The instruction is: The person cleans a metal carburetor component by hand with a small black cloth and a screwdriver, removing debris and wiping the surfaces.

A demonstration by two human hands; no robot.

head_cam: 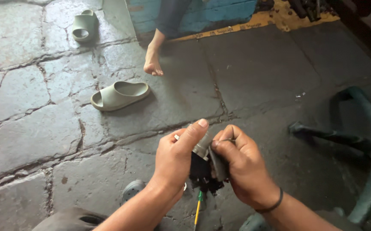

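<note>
My left hand point(177, 158) grips a small black and grey metal part point(202, 164) low in the middle of the view, thumb pressed over its top. My right hand point(241, 162), with a dark band at the wrist, pinches the same part from the right, fingers curled on its grey end. Below the hands a thin yellow and green tool point(198, 209) points down toward the stone floor. Most of the part is hidden between my fingers.
Two pale green slippers point(120, 94) point(84, 25) lie on the cracked stone floor point(35, 137) at the left. Another person's bare foot point(153, 57) rests near a blue wall base. A dark green curved frame point(365, 141) stands at the right.
</note>
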